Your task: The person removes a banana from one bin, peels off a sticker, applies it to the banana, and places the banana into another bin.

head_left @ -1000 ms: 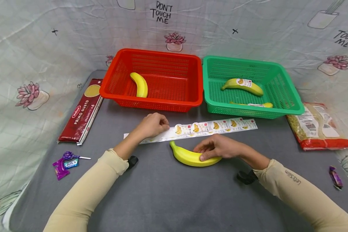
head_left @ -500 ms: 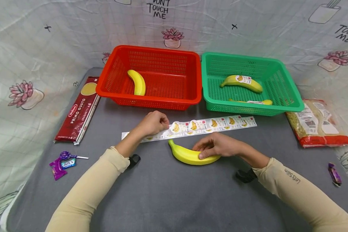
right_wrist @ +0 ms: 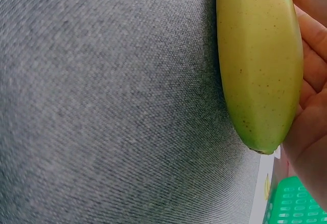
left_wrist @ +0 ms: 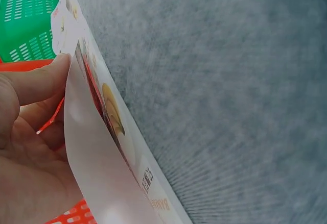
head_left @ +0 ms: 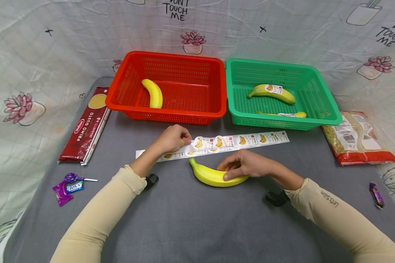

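Note:
My left hand point(head_left: 173, 139) pinches the edge of a white strip of banana-picture stickers point(head_left: 241, 141) between thumb and fingers. In the left wrist view the pinched paper point(left_wrist: 97, 152) bows up, with another printed strip point(left_wrist: 120, 127) lying beneath it on the table. A yellow banana point(head_left: 204, 174) lies in front of the strips, its stem towards the left. My right hand point(head_left: 247, 163) holds it near its other end, thumb on the near side. The right wrist view shows the banana's greenish tip point(right_wrist: 263, 137) and no sticker on the visible peel.
Behind the strips stand a red basket point(head_left: 166, 116) holding one plain banana point(head_left: 153, 93) and a green basket point(head_left: 279, 123) holding two labelled bananas point(head_left: 284, 95). A spaghetti packet point(head_left: 85, 126) and sweets point(head_left: 66, 188) lie left; a grain bag point(head_left: 358, 137) and wrapped sweet point(head_left: 376, 195) lie right.
Beside my left hand, more of the lower sticker row shows under the pinched strip. My right hand keeps its hold on the banana. The head view has shifted slightly.

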{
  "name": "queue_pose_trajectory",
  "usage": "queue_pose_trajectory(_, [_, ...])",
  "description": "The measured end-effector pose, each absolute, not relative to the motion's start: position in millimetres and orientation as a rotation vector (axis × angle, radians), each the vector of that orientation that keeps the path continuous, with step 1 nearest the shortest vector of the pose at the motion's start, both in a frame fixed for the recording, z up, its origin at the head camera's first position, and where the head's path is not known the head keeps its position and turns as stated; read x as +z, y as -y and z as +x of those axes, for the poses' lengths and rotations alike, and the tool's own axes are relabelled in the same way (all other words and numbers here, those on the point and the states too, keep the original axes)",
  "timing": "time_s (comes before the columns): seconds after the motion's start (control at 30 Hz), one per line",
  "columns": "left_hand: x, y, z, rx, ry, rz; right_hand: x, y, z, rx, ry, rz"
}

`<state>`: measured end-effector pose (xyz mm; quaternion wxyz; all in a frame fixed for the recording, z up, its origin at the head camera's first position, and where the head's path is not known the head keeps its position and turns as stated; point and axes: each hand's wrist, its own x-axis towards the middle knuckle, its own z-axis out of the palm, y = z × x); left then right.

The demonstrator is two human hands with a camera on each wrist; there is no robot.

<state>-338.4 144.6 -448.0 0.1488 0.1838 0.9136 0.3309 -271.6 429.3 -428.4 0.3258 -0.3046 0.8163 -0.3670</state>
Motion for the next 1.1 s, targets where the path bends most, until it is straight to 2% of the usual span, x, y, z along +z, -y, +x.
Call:
queue_pose_trajectory(0.57, [-443, -146, -341, 0.950, -2.597, 0.578, -428, -433, -276, -1.013, -2.116, -0.768])
queue_pose_trajectory(0.83, [-438, -143, -340, 0.961, -2.581, 0.585, -410, -435, -303, -1.055, -2.384, -0.581])
queue_pose_trajectory(1.1, [-438, -143, -336, 0.999, -2.545, 0.594, -406, -415, -326, -0.906, -2.582, -0.591])
